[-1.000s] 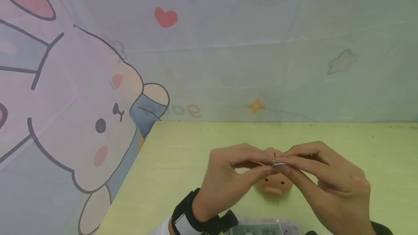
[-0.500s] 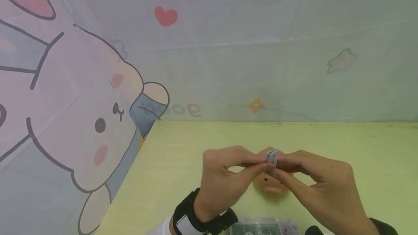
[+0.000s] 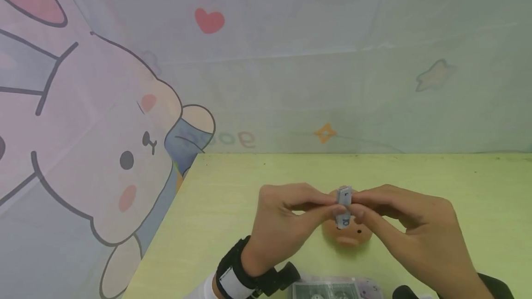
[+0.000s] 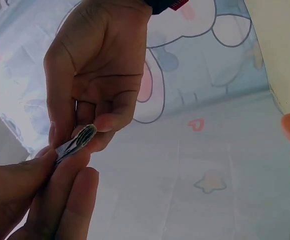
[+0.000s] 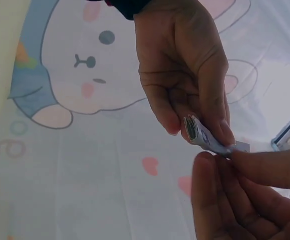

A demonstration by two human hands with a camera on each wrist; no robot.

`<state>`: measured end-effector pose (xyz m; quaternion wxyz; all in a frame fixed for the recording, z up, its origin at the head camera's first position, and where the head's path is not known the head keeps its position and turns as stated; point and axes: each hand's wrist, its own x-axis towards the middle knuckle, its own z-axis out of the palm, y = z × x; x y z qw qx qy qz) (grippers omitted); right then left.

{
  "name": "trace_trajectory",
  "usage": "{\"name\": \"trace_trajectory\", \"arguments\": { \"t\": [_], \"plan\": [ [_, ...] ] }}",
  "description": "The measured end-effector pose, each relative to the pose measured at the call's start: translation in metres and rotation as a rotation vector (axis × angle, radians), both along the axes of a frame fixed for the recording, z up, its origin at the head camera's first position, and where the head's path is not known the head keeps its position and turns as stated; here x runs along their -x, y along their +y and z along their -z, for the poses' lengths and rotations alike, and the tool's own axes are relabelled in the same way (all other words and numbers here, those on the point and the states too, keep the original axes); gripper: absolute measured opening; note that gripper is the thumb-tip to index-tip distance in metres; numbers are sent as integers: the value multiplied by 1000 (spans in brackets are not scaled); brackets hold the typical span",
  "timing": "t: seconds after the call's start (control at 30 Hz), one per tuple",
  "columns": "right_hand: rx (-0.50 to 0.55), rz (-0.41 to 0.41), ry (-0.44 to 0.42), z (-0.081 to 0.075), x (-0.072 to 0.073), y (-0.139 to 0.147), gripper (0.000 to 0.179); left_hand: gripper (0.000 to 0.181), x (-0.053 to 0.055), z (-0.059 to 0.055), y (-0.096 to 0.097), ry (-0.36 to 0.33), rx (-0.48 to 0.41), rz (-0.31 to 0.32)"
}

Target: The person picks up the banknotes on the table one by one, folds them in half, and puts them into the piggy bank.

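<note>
A small folded banknote (image 3: 343,206) stands upright in the head view, with printed marks on the narrow face turned to me. My left hand (image 3: 282,227) pinches its left side between thumb and fingers. From the right, my right hand (image 3: 417,234) pinches the opposite edge, its thumb close to the left thumb. Several folded layers show at the end of the banknote (image 5: 198,134) in the right wrist view. Just behind and below the hands sits a round orange pig figure (image 3: 348,239) with dark eyes and a snout; the hands and banknote cover part of it.
A clear plastic pack (image 3: 332,290) with green banknotes in it lies at the near edge, cut off by the frame. The yellow-green table (image 3: 232,206) meets a printed cloth backdrop (image 3: 291,82) at its far and left sides.
The folded banknote, first seen nearly end-on and mostly covered by fingers, has been turned upright so its narrow printed face shows. Both hands have shifted their pinch slightly around it.
</note>
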<state>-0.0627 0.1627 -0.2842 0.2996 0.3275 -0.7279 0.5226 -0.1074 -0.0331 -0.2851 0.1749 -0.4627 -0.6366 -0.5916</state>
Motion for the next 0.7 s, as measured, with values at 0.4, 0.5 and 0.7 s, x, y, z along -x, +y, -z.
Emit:
{"name": "trace_trajectory", "arguments": {
  "t": [0.4,0.5,0.7],
  "plan": [
    [-52,202,227,1,0,-12,6,6,-3,1,0,-5,10,-4],
    [4,113,215,0,2,-12,7,6,-3,1,-1,-1,16,-4],
    [194,-127,149,-4,0,-14,15,6,-5,2,-2,-1,33,-1]
  ]
}}
